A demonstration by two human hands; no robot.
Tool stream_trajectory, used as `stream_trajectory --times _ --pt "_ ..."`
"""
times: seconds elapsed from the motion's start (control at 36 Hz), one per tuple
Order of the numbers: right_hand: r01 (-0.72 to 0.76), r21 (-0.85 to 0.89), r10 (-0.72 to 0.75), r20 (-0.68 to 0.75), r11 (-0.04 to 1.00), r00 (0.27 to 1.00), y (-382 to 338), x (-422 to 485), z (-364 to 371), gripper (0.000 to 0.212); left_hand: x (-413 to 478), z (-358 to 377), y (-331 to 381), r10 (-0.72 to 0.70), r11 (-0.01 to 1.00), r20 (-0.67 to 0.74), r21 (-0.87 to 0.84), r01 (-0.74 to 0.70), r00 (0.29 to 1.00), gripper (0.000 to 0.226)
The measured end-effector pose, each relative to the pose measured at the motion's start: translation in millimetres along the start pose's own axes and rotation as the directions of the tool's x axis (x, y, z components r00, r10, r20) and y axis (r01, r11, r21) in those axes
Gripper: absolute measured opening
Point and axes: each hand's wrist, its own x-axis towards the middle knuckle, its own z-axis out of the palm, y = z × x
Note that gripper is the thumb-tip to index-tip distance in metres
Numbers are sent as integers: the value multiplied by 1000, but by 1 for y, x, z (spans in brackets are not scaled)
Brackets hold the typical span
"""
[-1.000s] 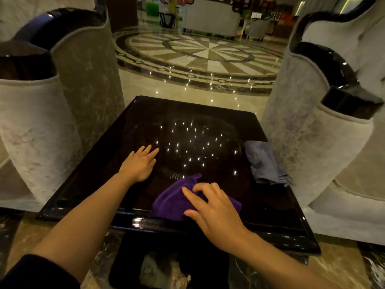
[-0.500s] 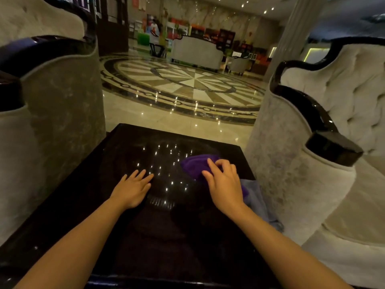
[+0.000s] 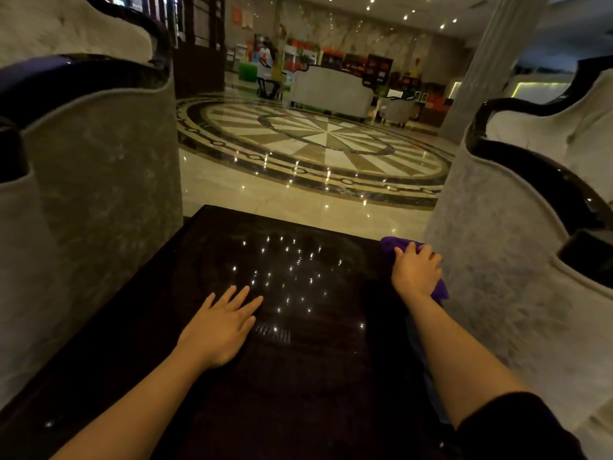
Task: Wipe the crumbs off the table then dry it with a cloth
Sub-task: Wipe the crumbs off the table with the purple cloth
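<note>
A glossy black square table (image 3: 298, 376) fills the lower middle of the head view, with ceiling lights mirrored in its top. My right hand (image 3: 414, 270) presses a purple cloth (image 3: 388, 244) flat against the table's far right corner; purple fabric shows beyond the fingertips and beside the wrist. My left hand (image 3: 222, 327) lies flat on the table's middle, fingers spread, holding nothing. A grey cloth (image 3: 428, 370) lies along the right edge, mostly hidden under my right forearm. No crumbs can be made out on the dark surface.
A grey upholstered armchair (image 3: 99, 200) with dark trim stands close on the left, and a pale one (image 3: 504, 260) hugs the table's right edge. Beyond the table lies polished marble floor with a round inlay (image 3: 315, 144), a white sofa (image 3: 331, 91) and a column (image 3: 491, 61).
My right hand has slid the purple cloth from the near edge across to the far right corner. The left hand has stayed flat in place. My head has tilted up and moved closer.
</note>
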Motion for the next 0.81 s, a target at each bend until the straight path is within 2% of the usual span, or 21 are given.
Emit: stream_trajectory --times 0.11,0.28,0.47,0.81 --pt "-53 -11 53 47 999 997 12 12 17 45 0 0 0 -7 1000 -7 -19 7 1000 49" --pt "-121 -25 123 260 992 958 33 12 43 54 -1 1 4 -9 1000 -1 -12 9 1000 48" --pt "-83 -55 98 367 995 925 37 17 39 61 -1 0 4 -12 1000 -5 -26 12 1000 48" --pt "-49 14 34 518 999 855 44 13 24 66 -2 -3 6 -25 999 10 -30 26 1000 48"
